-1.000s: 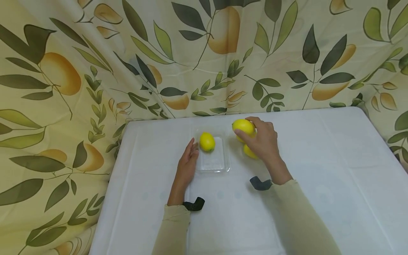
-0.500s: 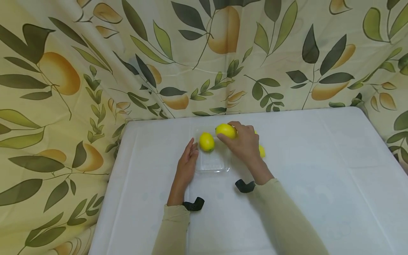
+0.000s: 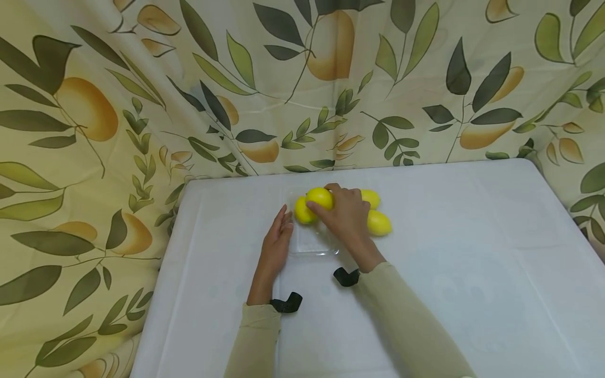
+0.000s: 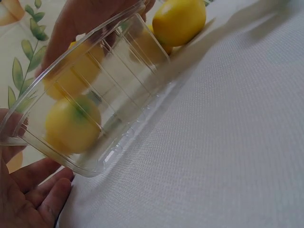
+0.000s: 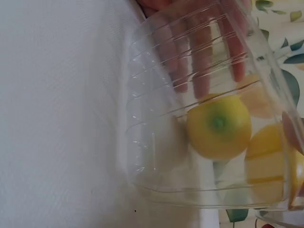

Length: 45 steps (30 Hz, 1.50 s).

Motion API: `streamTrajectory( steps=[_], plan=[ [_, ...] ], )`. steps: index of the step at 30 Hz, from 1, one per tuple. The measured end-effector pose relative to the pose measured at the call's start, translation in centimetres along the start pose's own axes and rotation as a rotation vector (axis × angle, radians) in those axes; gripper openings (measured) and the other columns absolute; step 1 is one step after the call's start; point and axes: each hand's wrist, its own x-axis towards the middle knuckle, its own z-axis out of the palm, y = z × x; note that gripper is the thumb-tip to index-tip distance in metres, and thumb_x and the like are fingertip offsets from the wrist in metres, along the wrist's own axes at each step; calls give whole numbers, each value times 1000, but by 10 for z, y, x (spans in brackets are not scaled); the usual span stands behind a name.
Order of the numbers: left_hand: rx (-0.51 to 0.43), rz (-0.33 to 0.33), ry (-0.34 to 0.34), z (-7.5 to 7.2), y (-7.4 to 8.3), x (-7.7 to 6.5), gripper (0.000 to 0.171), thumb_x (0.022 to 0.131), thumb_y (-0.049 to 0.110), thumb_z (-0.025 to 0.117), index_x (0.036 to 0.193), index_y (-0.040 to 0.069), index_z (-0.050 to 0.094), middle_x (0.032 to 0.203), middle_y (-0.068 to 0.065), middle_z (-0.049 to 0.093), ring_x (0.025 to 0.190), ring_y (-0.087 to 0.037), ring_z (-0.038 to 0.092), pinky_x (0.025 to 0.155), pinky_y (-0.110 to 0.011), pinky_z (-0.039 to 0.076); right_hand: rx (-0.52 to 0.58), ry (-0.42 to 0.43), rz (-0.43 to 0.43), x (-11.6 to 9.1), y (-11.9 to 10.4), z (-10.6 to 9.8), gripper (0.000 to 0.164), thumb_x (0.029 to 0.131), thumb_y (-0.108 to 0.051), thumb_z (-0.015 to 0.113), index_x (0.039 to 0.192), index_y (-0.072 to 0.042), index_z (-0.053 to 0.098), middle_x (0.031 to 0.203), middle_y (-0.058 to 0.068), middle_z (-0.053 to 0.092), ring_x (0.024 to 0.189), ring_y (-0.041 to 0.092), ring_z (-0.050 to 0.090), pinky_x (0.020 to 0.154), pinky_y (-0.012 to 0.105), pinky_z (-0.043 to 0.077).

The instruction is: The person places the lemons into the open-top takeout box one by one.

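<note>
My right hand (image 3: 347, 215) holds a yellow lemon (image 3: 320, 198) between thumb and fingers, over a clear plastic container (image 3: 314, 247). Inside the container sits another lemon (image 5: 218, 126), its green-tinged end showing through the wall in the right wrist view. The held lemon partly covers it in the head view. Along the container's left side rests my left hand (image 3: 277, 239), fingers extended by the wall. Two more lemons, one farther back (image 3: 371, 199) and one nearer (image 3: 379, 223), lie on the table just right of my right hand.
A white cloth covers the table (image 3: 454, 273). Behind it and along the left hangs a curtain (image 3: 293, 79) printed with fruit and leaves. A black wrist mount (image 3: 346, 276) sticks out from each sleeve.
My right hand has carried the held lemon leftward from beside the container to over it. The two lemons on the right have come into fuller view. My left hand stays put.
</note>
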Motion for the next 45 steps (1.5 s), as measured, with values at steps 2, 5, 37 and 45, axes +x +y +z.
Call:
streamTrajectory(
  steps=[2, 5, 37, 45],
  plan=[
    [-3, 0, -1, 0, 0, 0, 52, 108, 44, 43, 158, 47, 30, 155, 15, 49, 143, -15, 48, 123, -51, 32, -11, 16, -10, -1, 0, 2, 75, 84, -77, 62, 130, -18, 64, 116, 7, 73, 105, 34, 53, 82, 56, 42],
    [-3, -2, 0, 1, -1, 0, 51, 108, 43, 44, 157, 48, 30, 154, 15, 49, 143, -15, 48, 123, -51, 32, -21, 25, -20, -2, 1, 4, 74, 85, -76, 63, 129, -17, 64, 118, 8, 73, 105, 34, 54, 81, 55, 42],
    [-12, 1, -2, 0, -1, -1, 50, 108, 44, 43, 156, 51, 29, 155, 15, 48, 144, -15, 46, 122, -50, 33, -68, -107, -222, -3, 20, -11, 55, 94, -59, 62, 140, -29, 63, 138, 3, 65, 123, 31, 50, 89, 55, 41],
    [-20, 18, -4, 1, -1, 1, 51, 109, 43, 44, 157, 50, 28, 155, 14, 48, 144, -15, 47, 122, -51, 33, -74, -132, -289, -1, 23, -14, 50, 96, -49, 65, 142, -30, 61, 143, -1, 62, 129, 34, 46, 93, 57, 40]
  ],
)
